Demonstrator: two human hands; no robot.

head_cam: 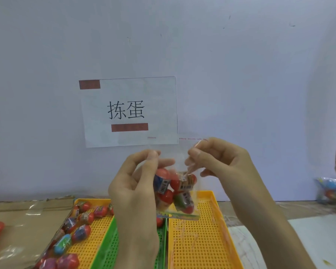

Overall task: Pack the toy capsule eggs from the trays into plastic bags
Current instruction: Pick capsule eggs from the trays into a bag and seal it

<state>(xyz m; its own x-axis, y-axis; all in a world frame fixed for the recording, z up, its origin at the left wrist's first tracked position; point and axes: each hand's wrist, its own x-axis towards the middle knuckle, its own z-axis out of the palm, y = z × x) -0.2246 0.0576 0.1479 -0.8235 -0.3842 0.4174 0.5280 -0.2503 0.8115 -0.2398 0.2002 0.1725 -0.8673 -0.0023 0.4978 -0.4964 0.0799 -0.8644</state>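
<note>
Toy capsule eggs (175, 189), about 5 counted, sat in the lower half of 1 clear plastic bag (179, 164), which was held up in front of the wall, above the trays.

Position: the bag hung below the fingers of both hands, with its long axis upright and its mouth at the top. The eggs' weight sat at the bottom, over the gap between the green tray (109, 253) and the right yellow tray (198, 239). Both hands were equally near it, 1 at each upper edge.

Left hand (136, 191): thumb and fingers (153, 156) were closed together in a pinch on the bag's upper left edge and carried the load.

Right hand (221, 162): thumb and forefinger were closed in a pinch on the bag's top flap at the right, and the other fingers were loosely curled. A thin clear strip ran from this pinch down to the bag's face. Whether it was a seal liner could not be told.

Judgement: filling looked done for this bag and closing the mouth was the step in hand. That move turns on the flap lying above the eggs and between the 2 pinches.

Stock remaining: loose eggs (81, 232) lay in the left yellow tray (93, 200).

Also present: 1 filled bag (328, 189) on the surface at far right and 1 paper sign (128, 111) on the wall.
</note>
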